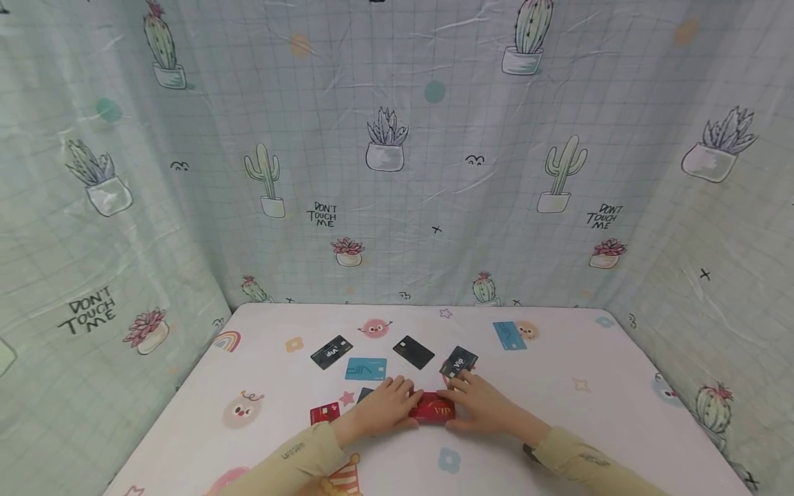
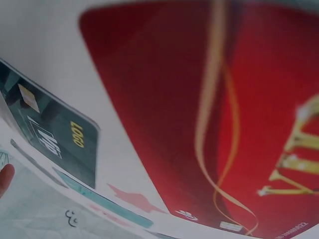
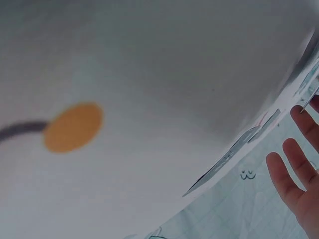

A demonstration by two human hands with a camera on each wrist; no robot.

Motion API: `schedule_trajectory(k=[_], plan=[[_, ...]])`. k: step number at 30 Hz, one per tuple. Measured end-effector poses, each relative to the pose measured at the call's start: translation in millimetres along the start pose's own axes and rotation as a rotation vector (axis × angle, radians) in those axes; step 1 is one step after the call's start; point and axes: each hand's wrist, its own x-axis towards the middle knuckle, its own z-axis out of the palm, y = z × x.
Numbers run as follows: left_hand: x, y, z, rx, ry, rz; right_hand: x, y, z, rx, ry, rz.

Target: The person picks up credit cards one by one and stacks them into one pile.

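A red VIP card [image 1: 433,408] is held level between the two hands above the middle of the table. At its left end the left hand [image 1: 386,406] grips it between thumb and fingers. From the opposite end the right hand [image 1: 485,408] grips it too, its other fingers spread in the right wrist view. Just beyond the right fingertips lies a black Vip card [image 1: 459,362]. Beside the left wrist are another red card [image 1: 324,412] and a partly hidden dark card [image 1: 364,393]. That second red card [image 2: 164,99] fills much of the left wrist view.
Toward the back of the white patterned table [image 1: 558,372] lie a black Vip card [image 1: 331,352], a blue card [image 1: 366,368], a plain black card [image 1: 413,352] and another blue card [image 1: 510,335]. A dark card [image 1: 530,452] shows partly under the right forearm. Cactus-print curtains [image 1: 409,248] enclose the table.
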Motion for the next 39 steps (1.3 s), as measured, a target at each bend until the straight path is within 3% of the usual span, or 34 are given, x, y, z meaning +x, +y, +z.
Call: schedule_trajectory(k=[6, 21, 28, 39], plan=[[-1.2, -5.1, 3.6, 0.001, 0.018, -0.004, 4.1, 0.3, 0.4, 0.003, -0.012, 0.026], [-0.5, -14.8, 6.3, -0.009, 0.000, -0.034, 14.4, 1.0, 2.1, -0.046, 0.051, 0.010], [1.6, -18.9, 10.7, 0.011, 0.029, -0.028, 19.5, 1.5, 3.9, -0.055, 0.068, 0.017], [6.1, -21.6, 14.3, 0.029, -0.007, -0.033, 23.9, 2.5, 6.0, -0.065, 0.056, 0.037]])
